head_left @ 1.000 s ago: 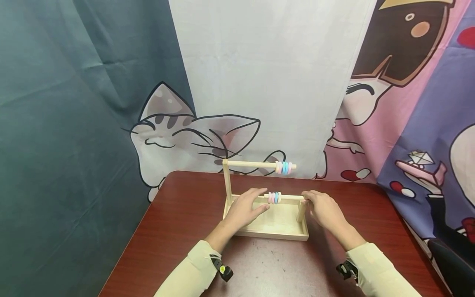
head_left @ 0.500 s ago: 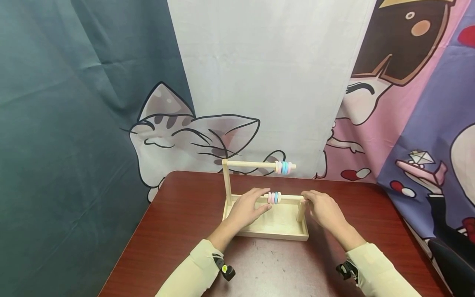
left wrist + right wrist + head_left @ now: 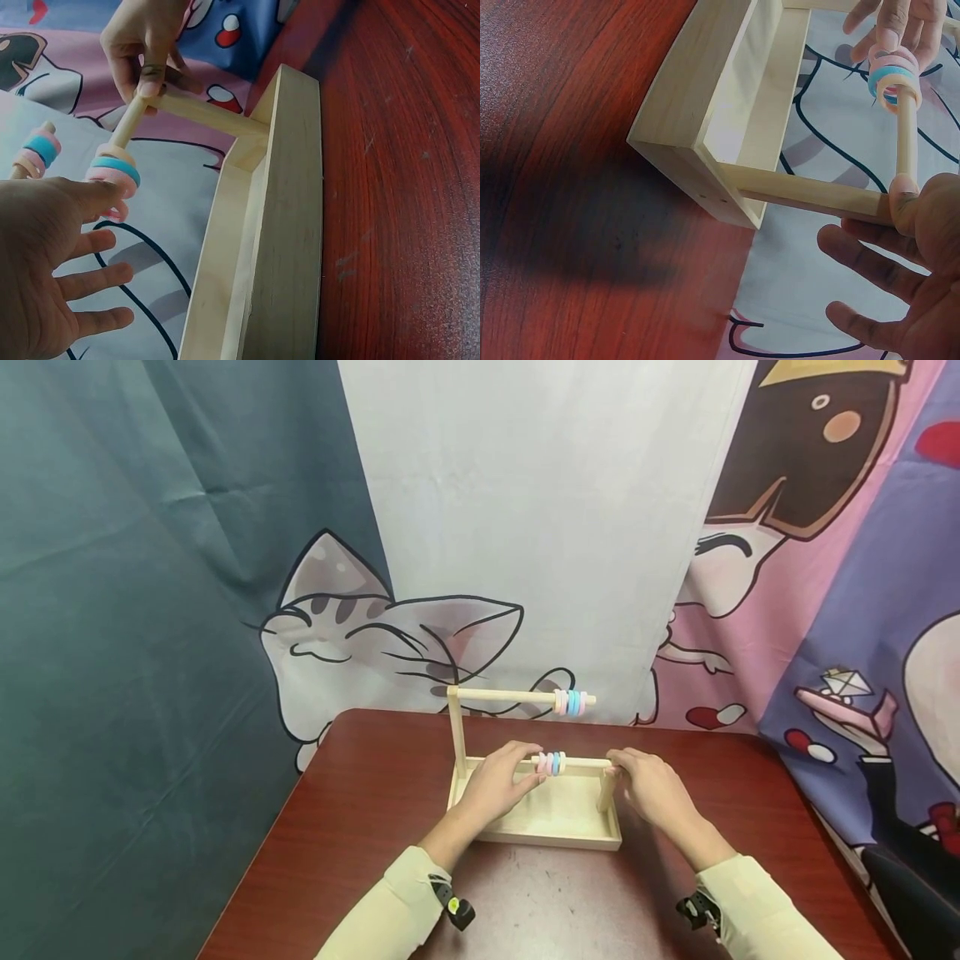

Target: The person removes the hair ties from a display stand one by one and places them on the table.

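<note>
A light wooden rack [image 3: 455, 727] with a tray base [image 3: 551, 839] stands on the table. Its lower rod [image 3: 588, 762] carries several pink, blue and cream rings [image 3: 552, 764] near its free left end. My left hand [image 3: 491, 785] holds the end of this ring stack between thumb and a finger, while its other fingers [image 3: 97, 281] spread out straight. My right hand [image 3: 654, 785] pinches the rod's right end, where it meets the short post [image 3: 810, 196], with the remaining fingers [image 3: 870, 262] extended. More rings [image 3: 572, 702] hang on the upper rod [image 3: 506, 695], untouched.
A dark red wooden table [image 3: 360, 810] lies under the rack. Behind it hang printed curtains [image 3: 555, 527] with a cartoon cat. Black wrist cameras [image 3: 459, 912] are strapped at both cuffs. A dark object [image 3: 911, 893] shows at the lower right.
Both hands keep the same places on the lower rod and its rings. The whole head view has shifted very slightly.
</note>
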The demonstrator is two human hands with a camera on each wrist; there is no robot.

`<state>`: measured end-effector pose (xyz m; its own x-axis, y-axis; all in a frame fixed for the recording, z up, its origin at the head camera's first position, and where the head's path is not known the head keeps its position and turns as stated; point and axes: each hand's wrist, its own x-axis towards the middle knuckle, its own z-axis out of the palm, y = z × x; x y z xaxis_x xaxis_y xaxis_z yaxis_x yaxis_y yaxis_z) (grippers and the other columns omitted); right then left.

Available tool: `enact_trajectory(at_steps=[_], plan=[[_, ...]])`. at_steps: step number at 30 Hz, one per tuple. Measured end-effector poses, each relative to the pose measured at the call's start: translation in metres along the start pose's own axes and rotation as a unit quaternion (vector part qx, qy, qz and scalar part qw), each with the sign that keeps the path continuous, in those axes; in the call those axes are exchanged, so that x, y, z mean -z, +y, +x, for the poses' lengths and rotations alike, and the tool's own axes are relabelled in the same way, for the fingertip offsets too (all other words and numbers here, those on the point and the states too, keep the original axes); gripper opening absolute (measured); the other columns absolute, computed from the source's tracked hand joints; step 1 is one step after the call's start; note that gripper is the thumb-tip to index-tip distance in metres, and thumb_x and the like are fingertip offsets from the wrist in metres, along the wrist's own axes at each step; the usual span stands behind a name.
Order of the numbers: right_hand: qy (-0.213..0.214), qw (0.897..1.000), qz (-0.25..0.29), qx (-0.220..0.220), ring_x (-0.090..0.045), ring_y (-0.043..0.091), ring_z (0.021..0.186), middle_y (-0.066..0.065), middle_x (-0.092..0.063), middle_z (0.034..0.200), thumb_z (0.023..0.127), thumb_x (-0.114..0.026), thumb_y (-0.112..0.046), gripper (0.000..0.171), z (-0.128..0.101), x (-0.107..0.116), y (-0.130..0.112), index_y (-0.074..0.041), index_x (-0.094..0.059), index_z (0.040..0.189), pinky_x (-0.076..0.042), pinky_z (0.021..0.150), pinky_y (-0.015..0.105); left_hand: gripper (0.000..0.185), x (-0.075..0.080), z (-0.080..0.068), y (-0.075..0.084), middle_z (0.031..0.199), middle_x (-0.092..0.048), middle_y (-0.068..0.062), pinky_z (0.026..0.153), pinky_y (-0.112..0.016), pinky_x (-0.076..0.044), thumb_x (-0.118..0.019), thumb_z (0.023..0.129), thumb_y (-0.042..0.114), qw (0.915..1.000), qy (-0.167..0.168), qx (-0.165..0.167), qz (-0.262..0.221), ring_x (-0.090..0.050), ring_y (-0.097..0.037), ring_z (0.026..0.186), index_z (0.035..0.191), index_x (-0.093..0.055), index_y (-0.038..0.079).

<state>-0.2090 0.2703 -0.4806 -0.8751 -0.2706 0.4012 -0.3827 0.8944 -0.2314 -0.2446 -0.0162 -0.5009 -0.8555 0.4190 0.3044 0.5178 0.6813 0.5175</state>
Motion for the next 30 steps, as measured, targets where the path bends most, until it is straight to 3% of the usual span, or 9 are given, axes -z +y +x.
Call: enact_trajectory(at_steps=[30], plan=[[0.0,1.0,-0.003,-0.004,-0.058,0.021,0.069,0.006,-0.072,0.089,0.099,-0.079,-0.004,0.007,0.0,0.001,-0.003,-0.006,-0.076,0.106,-0.052,0.062,0.043,0.043,0.0088,-0.0034,-0.0021,0.144,-0.073,0.001,0.11,-0.045,-0.059,-0.079,0.104,0.037,0.9997,0.025,0.0,-0.006,-0.07,-0.022,0.136,0.143,-0.07,0.022]])
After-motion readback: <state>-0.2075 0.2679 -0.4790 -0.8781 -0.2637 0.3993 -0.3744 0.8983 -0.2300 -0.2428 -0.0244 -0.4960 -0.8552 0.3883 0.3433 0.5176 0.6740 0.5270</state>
